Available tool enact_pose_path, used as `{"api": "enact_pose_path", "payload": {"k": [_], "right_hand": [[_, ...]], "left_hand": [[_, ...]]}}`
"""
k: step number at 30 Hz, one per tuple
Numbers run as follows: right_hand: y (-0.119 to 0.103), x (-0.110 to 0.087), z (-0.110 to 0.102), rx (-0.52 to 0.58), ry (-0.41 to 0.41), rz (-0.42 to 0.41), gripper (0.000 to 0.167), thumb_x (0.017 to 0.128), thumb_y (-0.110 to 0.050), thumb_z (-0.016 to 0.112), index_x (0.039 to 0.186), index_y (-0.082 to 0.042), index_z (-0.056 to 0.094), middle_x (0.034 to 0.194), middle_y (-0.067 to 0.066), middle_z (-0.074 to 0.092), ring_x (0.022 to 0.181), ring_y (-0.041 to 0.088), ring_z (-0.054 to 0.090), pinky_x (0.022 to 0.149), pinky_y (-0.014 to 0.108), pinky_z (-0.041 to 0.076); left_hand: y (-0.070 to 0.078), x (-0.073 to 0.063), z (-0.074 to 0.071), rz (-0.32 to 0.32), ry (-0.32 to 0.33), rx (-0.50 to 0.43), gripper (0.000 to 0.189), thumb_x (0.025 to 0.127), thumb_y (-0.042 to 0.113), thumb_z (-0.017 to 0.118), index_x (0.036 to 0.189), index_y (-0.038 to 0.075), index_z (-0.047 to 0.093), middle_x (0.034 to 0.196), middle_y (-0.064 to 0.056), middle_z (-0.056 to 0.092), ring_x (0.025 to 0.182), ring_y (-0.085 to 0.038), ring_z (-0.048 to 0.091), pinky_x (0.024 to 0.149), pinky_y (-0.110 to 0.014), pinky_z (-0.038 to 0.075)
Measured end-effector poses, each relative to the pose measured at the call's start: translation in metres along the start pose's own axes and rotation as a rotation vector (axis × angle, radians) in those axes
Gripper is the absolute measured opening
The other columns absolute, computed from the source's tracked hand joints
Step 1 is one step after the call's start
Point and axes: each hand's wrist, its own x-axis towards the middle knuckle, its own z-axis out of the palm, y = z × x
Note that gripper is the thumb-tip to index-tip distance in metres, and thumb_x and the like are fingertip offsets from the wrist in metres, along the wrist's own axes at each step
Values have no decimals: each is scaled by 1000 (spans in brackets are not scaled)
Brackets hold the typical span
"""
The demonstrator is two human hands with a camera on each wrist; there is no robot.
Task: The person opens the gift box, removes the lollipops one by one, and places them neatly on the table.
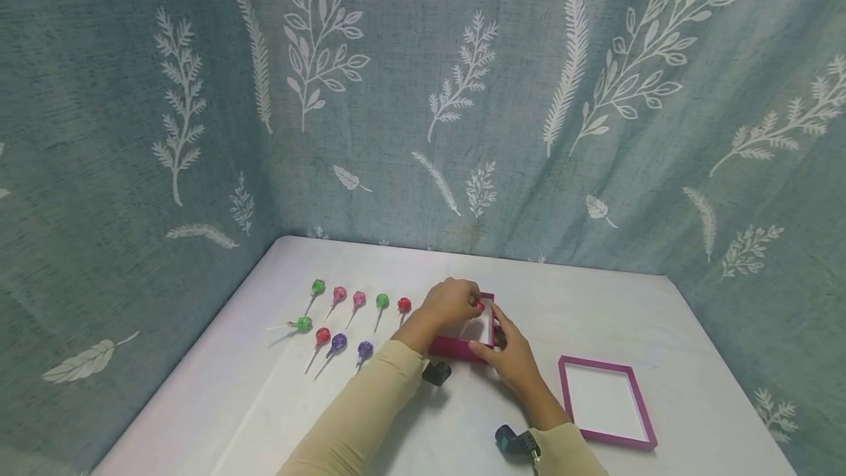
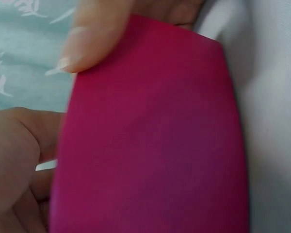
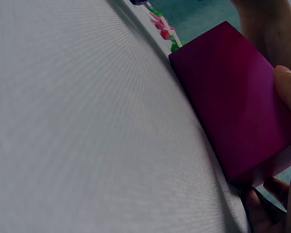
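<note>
My left hand [image 1: 452,303] reaches over the magenta box [image 1: 456,347] and pinches a red lollipop [image 1: 480,306] by its wrapped head, inside the box near its right wall. A pale stick slants down from it. My right hand [image 1: 512,351] grips the box's front right corner. In the right wrist view its thumb [image 3: 288,90] presses the magenta wall while other fingers curl low around the side. The left wrist view is mostly filled by the box's front wall [image 2: 150,131], with part of the left hand [image 2: 14,160] above the rim; the lollipop is hidden there.
Left of the box, two rows of lollipops lie on the white table [image 1: 225,417], among them a green one [image 1: 318,287], a red one [image 1: 404,305] and a purple one [image 1: 365,350]. A magenta-edged lid [image 1: 644,410] with a white inside lies right. Patterned curtains stand behind and alongside.
</note>
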Motion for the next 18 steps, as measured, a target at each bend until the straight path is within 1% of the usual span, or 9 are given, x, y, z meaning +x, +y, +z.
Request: {"api": "enact_pose_path", "payload": {"k": [4,10,14,18], "right_hand": [[-1,0,-1,4,-5,13,92,77,-48,79,152,-24,33,147,18,42,125,37,51,98,52,40],[-2,1,-1,-12,-9,28,92,77,-48,79,153,-24,32,149,17,40,127,37,48,100,52,39],[-2,2,-1,-12,-7,26,93,77,-48,79,153,-22,32,149,17,40,127,38,48,99,52,40],[-2,2,-1,-13,-15,31,94,76,-51,79,153,-23,32,149,16,40,129,38,46,98,52,40]], "left_hand": [[-3,-3,-6,12,14,-19,20,83,28,75,100,17,73,87,7,69,76,-11,61,73,-32,50],[-6,-7,-17,-5,12,-48,21,85,29,74,102,17,72,91,6,71,78,-10,63,72,-32,50],[-7,-12,-27,-2,19,-34,21,86,31,72,102,18,71,94,5,72,83,-12,66,73,-33,51],[-7,-21,-38,10,36,-13,23,88,32,70,104,17,71,95,3,73,86,-14,67,75,-34,52]]}}
